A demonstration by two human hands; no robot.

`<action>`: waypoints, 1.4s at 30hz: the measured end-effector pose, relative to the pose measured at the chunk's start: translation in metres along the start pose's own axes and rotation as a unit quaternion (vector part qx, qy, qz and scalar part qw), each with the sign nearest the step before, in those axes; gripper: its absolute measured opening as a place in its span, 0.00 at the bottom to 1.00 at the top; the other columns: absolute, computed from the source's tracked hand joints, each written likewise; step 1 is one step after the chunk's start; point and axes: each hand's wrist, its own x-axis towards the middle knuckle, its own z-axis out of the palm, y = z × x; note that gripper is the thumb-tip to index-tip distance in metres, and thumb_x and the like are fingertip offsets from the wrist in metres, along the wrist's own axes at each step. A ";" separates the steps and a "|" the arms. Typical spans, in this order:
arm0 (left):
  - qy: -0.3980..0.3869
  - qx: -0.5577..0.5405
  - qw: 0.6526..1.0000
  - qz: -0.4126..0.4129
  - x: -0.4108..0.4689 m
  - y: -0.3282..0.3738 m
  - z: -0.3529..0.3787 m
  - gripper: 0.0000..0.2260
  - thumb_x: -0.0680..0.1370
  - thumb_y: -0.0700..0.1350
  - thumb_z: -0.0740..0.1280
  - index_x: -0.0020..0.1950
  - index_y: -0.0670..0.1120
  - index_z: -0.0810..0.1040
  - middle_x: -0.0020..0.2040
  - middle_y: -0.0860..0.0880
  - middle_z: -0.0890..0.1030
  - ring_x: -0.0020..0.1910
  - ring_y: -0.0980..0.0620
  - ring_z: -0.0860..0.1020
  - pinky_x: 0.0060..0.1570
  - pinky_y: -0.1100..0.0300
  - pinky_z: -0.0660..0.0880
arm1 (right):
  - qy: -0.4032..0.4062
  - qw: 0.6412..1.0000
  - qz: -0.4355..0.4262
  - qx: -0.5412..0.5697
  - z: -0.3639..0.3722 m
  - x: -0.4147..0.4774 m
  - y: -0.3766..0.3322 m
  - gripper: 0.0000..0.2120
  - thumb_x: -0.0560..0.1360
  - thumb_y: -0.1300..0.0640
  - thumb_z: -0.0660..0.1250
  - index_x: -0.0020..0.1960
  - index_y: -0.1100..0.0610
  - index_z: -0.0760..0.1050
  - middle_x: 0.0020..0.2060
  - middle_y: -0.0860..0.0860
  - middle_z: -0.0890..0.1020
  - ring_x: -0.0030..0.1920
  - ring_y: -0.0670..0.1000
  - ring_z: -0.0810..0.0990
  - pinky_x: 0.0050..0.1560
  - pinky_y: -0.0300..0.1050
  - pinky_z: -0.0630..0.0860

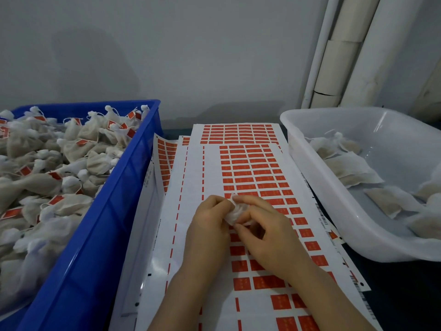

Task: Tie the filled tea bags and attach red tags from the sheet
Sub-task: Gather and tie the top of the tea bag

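Note:
A small white tea bag is bunched between both hands above the tag sheet. My left hand grips its left side with curled fingers, and my right hand pinches it from the right; most of the bag is hidden by my fingers. Beneath them lies the top white sheet of red tags, with its left columns peeled away. A blue crate on the left holds several tied tea bags with red tags. A translucent white tub on the right holds several flat tea bags.
More tag sheets are stacked under the top one, between the two containers. A grey wall stands behind, and pale rolled tubes lean in the back right corner. The dark tabletop shows at the lower right.

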 end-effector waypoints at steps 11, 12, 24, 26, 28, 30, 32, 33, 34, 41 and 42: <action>0.155 0.024 0.987 -0.028 0.003 0.012 -0.006 0.10 0.72 0.45 0.72 0.45 0.58 0.73 0.49 0.61 0.74 0.43 0.59 0.77 0.39 0.76 0.69 | 0.014 0.999 0.037 0.012 0.001 0.001 -0.002 0.06 0.74 0.52 0.67 0.42 0.44 0.71 0.42 0.34 0.73 0.48 0.37 0.74 0.48 0.24 0.71; 0.156 -0.003 0.984 -0.085 0.005 0.013 -0.006 0.10 0.73 0.47 0.72 0.43 0.58 0.72 0.46 0.61 0.74 0.40 0.58 0.76 0.35 0.76 0.68 | 0.014 0.999 0.038 0.014 0.001 0.001 -0.003 0.06 0.74 0.52 0.68 0.42 0.44 0.71 0.42 0.35 0.74 0.49 0.36 0.73 0.48 0.24 0.70; 0.031 -0.268 0.910 -0.314 0.007 0.011 -0.008 0.05 0.75 0.52 0.68 0.43 0.53 0.82 0.44 0.55 0.82 0.44 0.54 0.79 0.35 0.65 0.73 | 0.043 0.999 -0.005 -0.020 0.005 0.001 -0.004 0.03 0.73 0.57 0.69 0.43 0.52 0.75 0.44 0.39 0.73 0.42 0.38 0.75 0.49 0.21 0.68; 0.010 -0.297 0.900 -0.318 0.007 0.013 -0.009 0.06 0.75 0.51 0.68 0.47 0.52 0.83 0.47 0.54 0.83 0.48 0.53 0.80 0.38 0.63 0.75 | 0.042 0.999 -0.005 -0.013 0.005 0.001 -0.004 0.04 0.73 0.57 0.69 0.42 0.51 0.74 0.44 0.39 0.73 0.42 0.38 0.75 0.51 0.21 0.66; 0.004 -0.286 0.912 -0.293 0.006 0.014 -0.009 0.07 0.75 0.50 0.68 0.50 0.52 0.84 0.47 0.55 0.84 0.48 0.52 0.80 0.41 0.63 0.76 | 0.043 0.999 0.004 0.000 0.004 0.002 -0.003 0.05 0.74 0.57 0.68 0.43 0.49 0.73 0.43 0.38 0.74 0.44 0.39 0.76 0.51 0.22 0.67; -0.007 -0.274 0.925 -0.263 0.005 0.016 -0.009 0.07 0.75 0.52 0.68 0.49 0.54 0.84 0.44 0.58 0.84 0.47 0.54 0.81 0.41 0.65 0.76 | 0.048 0.998 0.010 0.027 0.002 0.002 -0.004 0.05 0.74 0.56 0.67 0.44 0.47 0.73 0.43 0.37 0.75 0.49 0.38 0.74 0.49 0.22 0.68; -0.020 -0.257 0.935 -0.245 0.005 0.017 -0.009 0.07 0.74 0.54 0.67 0.47 0.56 0.84 0.42 0.60 0.84 0.44 0.57 0.82 0.39 0.69 0.76 | 0.051 0.997 0.012 0.055 0.000 0.002 -0.006 0.05 0.74 0.54 0.65 0.45 0.44 0.72 0.43 0.33 0.74 0.52 0.36 0.73 0.48 0.22 0.68; -0.023 -0.249 0.939 -0.238 0.005 0.018 -0.009 0.06 0.75 0.54 0.66 0.45 0.57 0.83 0.41 0.62 0.84 0.42 0.59 0.82 0.36 0.71 0.75 | 0.051 0.996 0.013 0.067 0.000 0.002 -0.007 0.06 0.74 0.53 0.64 0.45 0.42 0.71 0.42 0.33 0.74 0.51 0.36 0.74 0.47 0.22 0.69; -0.021 -0.243 0.942 -0.230 0.005 0.018 -0.009 0.06 0.76 0.53 0.66 0.43 0.58 0.82 0.38 0.65 0.83 0.40 0.63 0.81 0.32 0.74 0.73 | 0.050 0.996 0.017 0.078 -0.001 0.001 -0.008 0.05 0.74 0.50 0.63 0.45 0.39 0.69 0.42 0.32 0.75 0.51 0.36 0.74 0.47 0.22 0.69; -0.024 -0.207 0.957 -0.202 0.005 0.016 -0.007 0.12 0.78 0.51 0.61 0.36 0.59 0.78 0.30 0.69 0.78 0.35 0.76 0.75 0.24 0.80 0.66 | 0.075 0.988 0.054 0.120 -0.004 0.003 -0.008 0.03 0.71 0.44 0.58 0.42 0.41 0.70 0.36 0.36 0.77 0.42 0.35 0.78 0.40 0.24 0.72; -0.029 -0.202 0.959 -0.197 0.005 0.015 -0.007 0.13 0.78 0.51 0.61 0.35 0.59 0.78 0.29 0.69 0.78 0.35 0.76 0.74 0.24 0.80 0.66 | 0.081 0.987 0.059 0.125 -0.004 0.003 -0.008 0.03 0.71 0.44 0.58 0.42 0.41 0.70 0.36 0.36 0.77 0.42 0.35 0.78 0.38 0.23 0.72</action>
